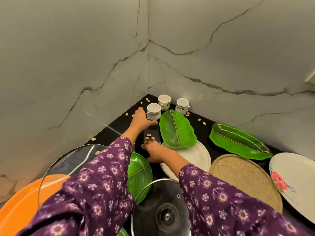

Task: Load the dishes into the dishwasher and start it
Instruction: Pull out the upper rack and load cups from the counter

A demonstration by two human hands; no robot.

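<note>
Three cups (164,100) are standing upright behind the leaf plate (177,130), its long axis running away toward them. The left hand (142,120) is gripping the nearest cup (154,110); the right hand (154,152) is touching the tabletop (115,128) left of the leaf plate, grip unclear.

Black counter (117,126) in a marble corner
Three white cups (164,101) stand at the back; two leaf-shaped green dishes (238,142), a white plate (199,155), a woven mat (242,178), two glass lids (162,210) and scattered nut pieces (150,134) lie on it
</note>
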